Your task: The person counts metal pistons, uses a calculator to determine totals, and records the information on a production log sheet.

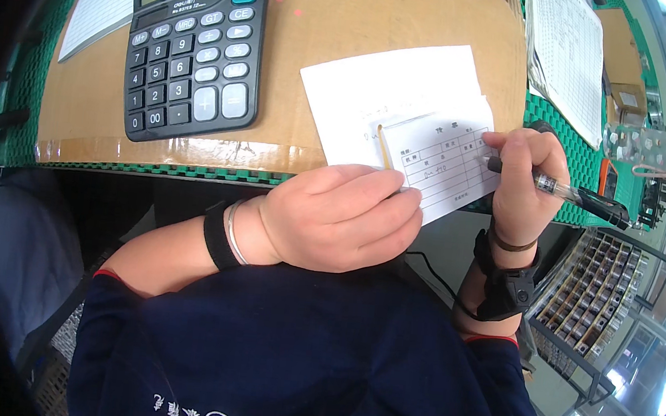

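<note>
A white paper form (455, 172) with a printed table and some handwriting lies over another white sheet (398, 74) at the front edge of the cardboard. My left hand (344, 219) is closed over the lower left edge of the form. A thin yellowish loop like a rubber band (385, 145) sticks up from its fingertips; its lower end is hidden. My right hand (527, 178) grips a black and clear pen (582, 200) between thumb and fingers. The pen's tip is at the right side of the form's table, touching or just above it.
A large dark calculator (196, 50) lies left on the cardboard sheet (285, 123) over a green mat (550, 113). Stapled papers (568, 58) and a patterned clear bottle (639, 147) are at the right. Below the table's right edge stands a rack of small metal parts (594, 289).
</note>
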{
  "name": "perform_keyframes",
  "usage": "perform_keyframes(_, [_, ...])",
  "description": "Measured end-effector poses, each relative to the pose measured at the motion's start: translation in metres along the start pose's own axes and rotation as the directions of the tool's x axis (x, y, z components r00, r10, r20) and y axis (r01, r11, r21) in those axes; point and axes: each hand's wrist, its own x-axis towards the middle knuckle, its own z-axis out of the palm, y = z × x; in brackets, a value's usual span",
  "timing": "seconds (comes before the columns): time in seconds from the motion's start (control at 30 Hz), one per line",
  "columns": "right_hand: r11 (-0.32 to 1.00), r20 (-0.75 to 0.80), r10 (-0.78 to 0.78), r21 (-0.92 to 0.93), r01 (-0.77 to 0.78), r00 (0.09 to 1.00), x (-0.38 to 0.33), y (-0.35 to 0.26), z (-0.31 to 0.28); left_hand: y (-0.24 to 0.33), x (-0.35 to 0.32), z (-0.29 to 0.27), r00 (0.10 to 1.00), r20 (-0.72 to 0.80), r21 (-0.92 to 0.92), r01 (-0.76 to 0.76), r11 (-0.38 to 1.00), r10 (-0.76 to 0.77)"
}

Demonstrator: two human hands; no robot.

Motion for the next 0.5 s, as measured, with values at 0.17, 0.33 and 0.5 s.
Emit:
perform_keyframes(0.17, [0.993, 0.035, -0.021, -0.119, 0.025, 0.999, 0.0004, -0.0051, 0.002, -0.0001, -0.0012, -0.0005, 1.0, 0.011, 0.009, -0.005, 1.0, 0.005])
perform_keyframes(0.33, [0.991, 0.034, -0.031, -0.133, 0.035, 0.999, -0.0004, -0.0054, 0.0023, -0.0008, -0.0017, -0.0001, 1.0, 0.005, 0.002, -0.009, 1.0, 0.009])
perform_keyframes(0.5, [0.996, -0.004, -0.007, -0.089, 0.007, 1.0, -0.0001, -0.0022, 0.0013, -0.0005, -0.0011, -0.0005, 1.0, 0.008, -0.002, -0.007, 1.0, 0.007])
